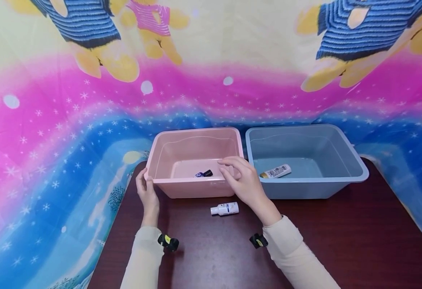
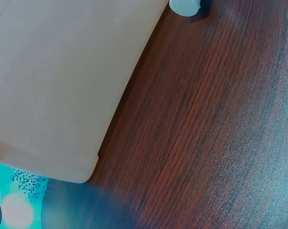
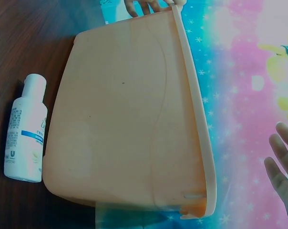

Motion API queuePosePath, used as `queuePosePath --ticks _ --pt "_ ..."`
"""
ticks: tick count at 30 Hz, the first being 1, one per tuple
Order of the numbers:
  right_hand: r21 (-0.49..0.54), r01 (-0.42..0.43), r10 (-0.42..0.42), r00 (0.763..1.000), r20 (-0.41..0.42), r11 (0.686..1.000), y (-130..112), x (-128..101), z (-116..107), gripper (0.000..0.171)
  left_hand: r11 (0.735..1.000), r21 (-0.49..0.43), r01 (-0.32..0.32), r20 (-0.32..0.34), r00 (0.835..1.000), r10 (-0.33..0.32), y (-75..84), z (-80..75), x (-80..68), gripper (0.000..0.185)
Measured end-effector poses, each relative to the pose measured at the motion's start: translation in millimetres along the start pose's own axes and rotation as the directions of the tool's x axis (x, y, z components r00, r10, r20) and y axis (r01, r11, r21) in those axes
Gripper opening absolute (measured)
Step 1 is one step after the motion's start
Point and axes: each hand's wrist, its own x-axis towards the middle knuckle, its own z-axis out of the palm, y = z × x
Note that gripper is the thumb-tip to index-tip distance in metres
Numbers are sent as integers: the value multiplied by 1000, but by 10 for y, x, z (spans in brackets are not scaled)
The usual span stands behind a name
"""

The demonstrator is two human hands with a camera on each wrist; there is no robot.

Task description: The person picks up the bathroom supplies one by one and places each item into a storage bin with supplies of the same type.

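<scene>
A pink bin point(image 1: 196, 186) and a blue bin point(image 1: 304, 188) stand side by side on a dark wooden table point(image 1: 214, 257). My left hand point(image 1: 146, 189) grips the pink bin's front left corner; its fingers point(image 3: 144, 5) show at the rim in the right wrist view. Over the pink bin's front right rim hovers my right hand point(image 1: 237, 173), fingers relaxed and spread point(image 3: 283, 164), holding nothing. A small dark bottle point(image 1: 204, 174) lies inside the pink bin. A white bottle point(image 1: 225, 208) lies on the table in front of it point(image 3: 25, 131).
Another white bottle point(image 1: 276, 171) lies on the blue bin's floor. A bright patterned cloth point(image 1: 51, 160) hangs behind and drapes down both sides of the table. The left wrist view shows the pink bin's wall point(image 2: 53, 86) and bare wood point(image 2: 206, 143).
</scene>
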Motion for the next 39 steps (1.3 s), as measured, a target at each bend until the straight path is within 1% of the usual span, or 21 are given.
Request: queuePosePath --ticks 7,12,20,27,31,34,39 --pt "24 -1 1 1000 -16 1000 -14 -89 -12 25 1000 -5 -9 16 1000 10 244 83 -106 34" --pt "34 -6 7 999 -43 999 -24 -144 -30 24 1000 -16 -6 12 1000 6 257 93 -112 34" --pt "23 13 -10 996 -89 1000 -32 -234 -20 23 1000 7 7 12 1000 -8 265 90 -102 36" --pt "38 9 -5 996 -87 999 -19 -343 18 21 1000 -21 -8 16 1000 9 260 96 -107 34" --pt "54 42 -37 994 -98 998 3 -399 42 20 1000 -26 -14 17 1000 14 254 94 -106 34" --pt "69 52 -45 994 -96 996 17 -446 58 19 999 -30 -16 18 1000 17 254 93 -105 34" --pt "86 32 -25 997 -79 996 34 -547 93 20 1000 -25 -9 20 1000 10 249 92 -102 35"
